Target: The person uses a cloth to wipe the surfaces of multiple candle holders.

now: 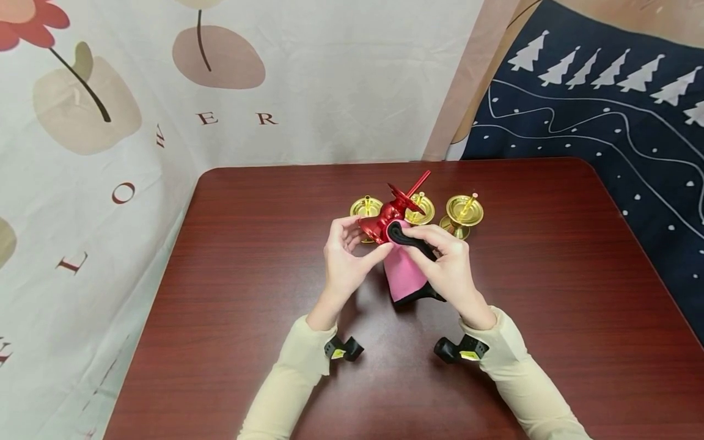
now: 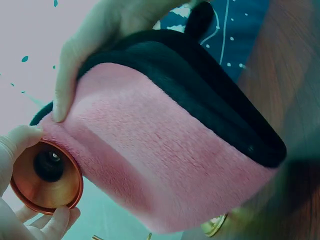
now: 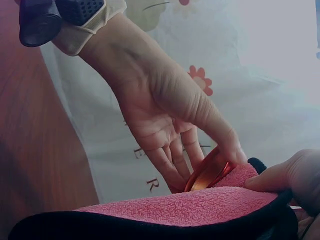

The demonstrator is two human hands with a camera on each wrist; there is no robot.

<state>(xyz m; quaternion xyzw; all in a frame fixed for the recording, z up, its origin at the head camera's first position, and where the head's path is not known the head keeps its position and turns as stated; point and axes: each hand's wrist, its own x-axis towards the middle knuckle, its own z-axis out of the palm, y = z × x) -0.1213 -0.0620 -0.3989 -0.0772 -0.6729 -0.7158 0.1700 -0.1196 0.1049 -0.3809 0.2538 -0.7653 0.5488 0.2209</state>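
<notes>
A shiny red candlestick is held tilted, with a thin red rod pointing up and right. My left hand grips it by its flared foot, whose hollow underside faces the left wrist camera. A pink fleecy cloth with a black border hangs from my right hand. Thumb and fingers of that hand pinch its black edge, and a pink corner lies against the rim of the foot. In the right wrist view the cloth covers part of the candlestick.
Three gold candlesticks stand behind the hands: a left one, a middle one partly covered by the red one, and a right one. All are on the dark red wooden table. Printed curtains hang behind it.
</notes>
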